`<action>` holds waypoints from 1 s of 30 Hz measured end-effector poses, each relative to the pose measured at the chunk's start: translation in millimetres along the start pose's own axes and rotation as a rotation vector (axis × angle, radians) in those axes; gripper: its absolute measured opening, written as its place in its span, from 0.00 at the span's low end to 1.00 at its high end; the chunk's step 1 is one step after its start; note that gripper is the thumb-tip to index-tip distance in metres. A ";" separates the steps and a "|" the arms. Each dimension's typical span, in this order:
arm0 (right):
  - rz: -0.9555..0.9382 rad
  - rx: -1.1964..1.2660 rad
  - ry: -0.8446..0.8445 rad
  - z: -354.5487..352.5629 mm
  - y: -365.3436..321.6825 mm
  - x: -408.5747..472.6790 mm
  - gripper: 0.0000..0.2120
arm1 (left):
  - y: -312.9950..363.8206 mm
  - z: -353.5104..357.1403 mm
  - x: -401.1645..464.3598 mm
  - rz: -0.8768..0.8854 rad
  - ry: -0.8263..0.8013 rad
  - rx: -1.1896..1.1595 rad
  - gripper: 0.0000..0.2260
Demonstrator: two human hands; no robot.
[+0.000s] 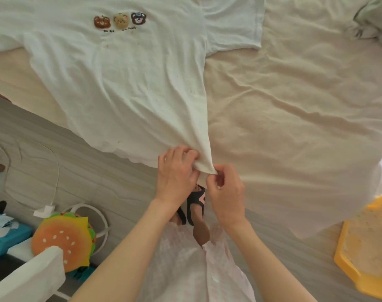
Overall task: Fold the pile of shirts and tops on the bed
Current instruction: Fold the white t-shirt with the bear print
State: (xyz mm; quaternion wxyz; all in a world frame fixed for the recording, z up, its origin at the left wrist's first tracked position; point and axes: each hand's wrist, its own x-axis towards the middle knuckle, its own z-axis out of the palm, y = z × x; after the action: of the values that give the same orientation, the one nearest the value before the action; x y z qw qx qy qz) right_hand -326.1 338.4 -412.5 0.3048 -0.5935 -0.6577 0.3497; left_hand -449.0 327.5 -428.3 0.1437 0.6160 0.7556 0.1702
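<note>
A white T-shirt (120, 83) with three bear faces printed on its chest lies spread face up on the bed (294, 105), its hem hanging over the near edge. My left hand (177, 173) grips the bottom right corner of the hem. My right hand (226, 188) pinches the same corner just beside it. Both hands hold the corner off the edge of the bed, pulled toward me. One short sleeve lies flat toward the upper right.
Cream sheets cover the bed, with a pillow (373, 20) at the top right. On the grey floor lie a burger-shaped cushion (65, 238), a white charger with its cable (45, 211), and a yellow tray (364, 243) at the right.
</note>
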 end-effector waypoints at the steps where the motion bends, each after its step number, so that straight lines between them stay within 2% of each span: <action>1: -0.019 -0.032 0.003 -2.8 0.9 0.3 0.10 | -1.2 -3.0 0.3 0.005 0.009 0.000 0.11; 5: -0.181 -0.190 -0.050 -11.2 9.0 1.0 0.14 | -13.3 -22.4 -12.2 0.050 0.096 -0.025 0.17; 10: -0.337 -0.384 -0.056 -2.7 12.7 13.9 0.10 | -23.3 -47.9 -26.0 0.090 0.125 -0.005 0.23; 15: -0.466 -0.238 -0.178 0.3 3.7 29.4 0.07 | -27.9 -50.6 -24.4 0.072 0.086 -0.038 0.21; 19: -0.520 -0.228 -0.238 -14.2 11.3 36.0 0.07 | -33.9 -41.3 -24.2 0.048 0.043 0.015 0.20; 21: -0.568 -0.277 -0.290 -23.3 19.8 40.3 0.09 | -38.4 -36.8 -23.1 0.022 0.011 0.038 0.19; 26: -0.697 -0.446 -0.407 -44.9 42.9 52.9 0.22 | -55.1 -38.1 -15.3 -0.040 -0.005 0.089 0.14; 30: -0.735 -0.623 -0.504 -53.2 56.5 65.2 0.20 | -70.5 -36.7 -9.4 -0.013 -0.049 0.067 0.13</action>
State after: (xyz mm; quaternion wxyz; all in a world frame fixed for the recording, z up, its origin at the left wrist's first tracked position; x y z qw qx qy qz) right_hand -257.8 411.3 -429.6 0.0496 -0.2847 -0.9470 0.1401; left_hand -524.9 302.4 -425.8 0.1426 0.6197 0.7610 0.1285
